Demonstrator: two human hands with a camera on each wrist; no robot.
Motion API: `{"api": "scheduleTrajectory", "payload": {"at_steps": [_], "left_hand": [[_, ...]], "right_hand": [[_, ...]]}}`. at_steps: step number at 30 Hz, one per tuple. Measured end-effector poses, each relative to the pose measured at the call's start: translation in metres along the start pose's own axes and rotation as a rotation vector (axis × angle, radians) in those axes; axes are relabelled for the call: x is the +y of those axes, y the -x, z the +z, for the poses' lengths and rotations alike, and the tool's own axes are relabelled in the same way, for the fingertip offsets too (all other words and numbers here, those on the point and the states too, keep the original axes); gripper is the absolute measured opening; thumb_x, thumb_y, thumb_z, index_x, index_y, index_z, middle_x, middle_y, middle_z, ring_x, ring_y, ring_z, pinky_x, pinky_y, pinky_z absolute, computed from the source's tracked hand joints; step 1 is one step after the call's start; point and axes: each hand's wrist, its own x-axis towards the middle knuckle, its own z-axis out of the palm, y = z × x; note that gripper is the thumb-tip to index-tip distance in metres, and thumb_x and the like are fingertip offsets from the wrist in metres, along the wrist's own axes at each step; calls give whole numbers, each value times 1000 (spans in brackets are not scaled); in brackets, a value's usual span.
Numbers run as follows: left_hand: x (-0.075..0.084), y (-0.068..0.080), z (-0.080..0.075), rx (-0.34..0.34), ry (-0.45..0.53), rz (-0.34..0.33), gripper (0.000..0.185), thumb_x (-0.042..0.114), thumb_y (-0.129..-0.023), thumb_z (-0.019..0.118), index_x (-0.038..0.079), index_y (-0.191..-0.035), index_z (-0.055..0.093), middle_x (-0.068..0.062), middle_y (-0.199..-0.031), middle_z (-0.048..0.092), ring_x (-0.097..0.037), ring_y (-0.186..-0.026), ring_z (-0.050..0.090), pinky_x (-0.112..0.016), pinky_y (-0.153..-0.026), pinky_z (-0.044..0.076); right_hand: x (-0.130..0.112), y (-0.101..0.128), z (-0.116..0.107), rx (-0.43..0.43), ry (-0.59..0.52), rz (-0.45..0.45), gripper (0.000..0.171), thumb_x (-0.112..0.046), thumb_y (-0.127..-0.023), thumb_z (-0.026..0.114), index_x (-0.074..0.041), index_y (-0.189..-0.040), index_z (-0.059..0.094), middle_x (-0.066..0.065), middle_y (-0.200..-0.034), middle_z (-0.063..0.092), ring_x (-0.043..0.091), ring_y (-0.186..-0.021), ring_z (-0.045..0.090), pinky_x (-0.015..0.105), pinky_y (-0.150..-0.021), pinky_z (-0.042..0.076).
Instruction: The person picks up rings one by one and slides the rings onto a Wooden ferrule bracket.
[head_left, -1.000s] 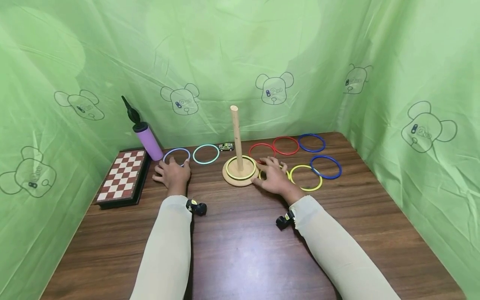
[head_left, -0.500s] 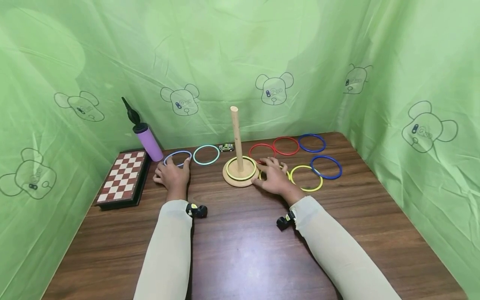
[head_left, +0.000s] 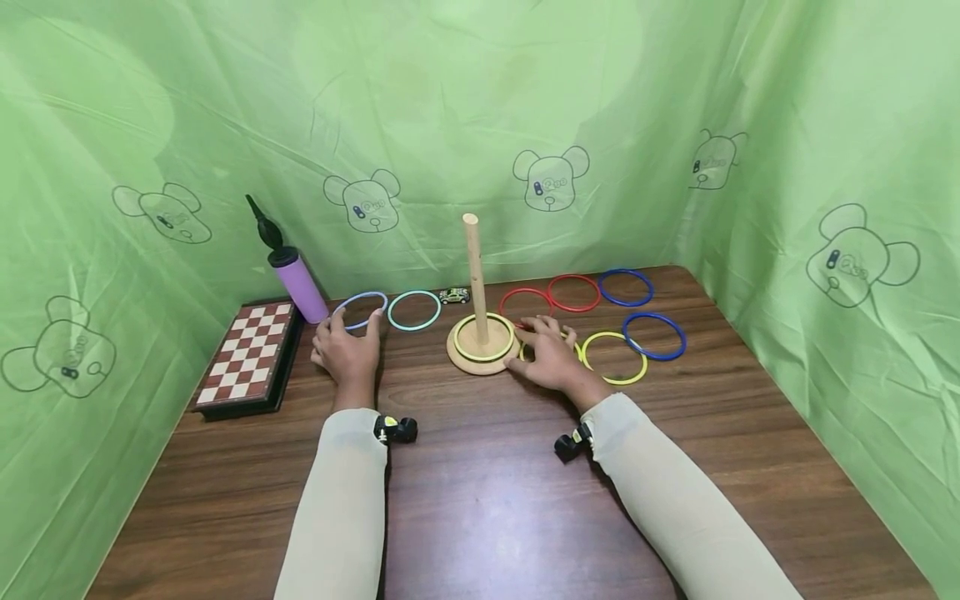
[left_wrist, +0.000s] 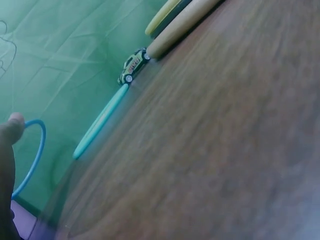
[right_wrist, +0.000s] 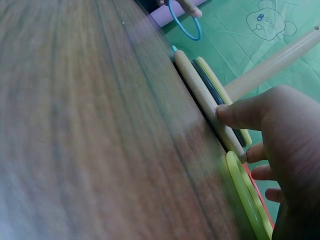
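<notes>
My left hand [head_left: 347, 346] pinches a light blue ring [head_left: 361, 309] by its near edge and holds it tilted up off the wooden table [head_left: 480, 500]. The left wrist view shows the light blue ring [left_wrist: 34, 155] raised against the green cloth, with a fingertip [left_wrist: 15, 121] at its top. My right hand [head_left: 549, 352] lies with relaxed fingers over a yellow ring [right_wrist: 245, 195]. Its thumb [right_wrist: 240, 111] touches the round wooden base [head_left: 480, 357] of a peg stand. The upright peg [head_left: 475, 275] rises from that base, and a yellow ring [head_left: 484, 337] lies round its foot.
Flat on the table lie a teal ring [head_left: 414, 309], two red rings [head_left: 573, 292], two blue rings [head_left: 653, 335] and another yellow ring [head_left: 614, 357]. A toy car [head_left: 453, 295], a purple pump [head_left: 299, 285] and a chessboard [head_left: 251, 354] stand to the left. Green cloth walls close in.
The left hand has taken hold of the light blue ring and tipped it up from the table. The right hand has stayed by the base.
</notes>
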Motion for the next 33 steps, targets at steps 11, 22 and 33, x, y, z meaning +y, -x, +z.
{"api": "scheduleTrajectory", "payload": {"at_steps": [11, 22, 33], "left_hand": [[10, 0, -3, 105, 110, 85, 78, 62, -83, 91, 10, -138, 73, -22, -143, 67, -44, -139, 58, -67, -117, 34], [27, -3, -14, 189, 246, 164, 73, 55, -81, 95, 5, -131, 76, -21, -139, 71, -39, -136, 64, -64, -117, 41], [61, -8, -25, 255, 390, 325, 70, 43, -81, 99, -1, -130, 77, -32, -136, 69, -44, -132, 65, -51, -117, 51]], "right_hand": [[-2, 1, 0, 3, -14, -1, 70, -45, -98, 77, -5, -154, 62, 19, -169, 47, 48, -162, 28, 82, -123, 11], [-1, 1, 1, -1, -12, -6, 71, -47, -98, 76, -6, -154, 62, 19, -168, 47, 50, -162, 28, 81, -123, 12], [1, 0, 2, 18, 3, -19, 72, -46, -95, 78, -8, -154, 63, 18, -165, 50, 48, -160, 31, 83, -121, 14]]}}
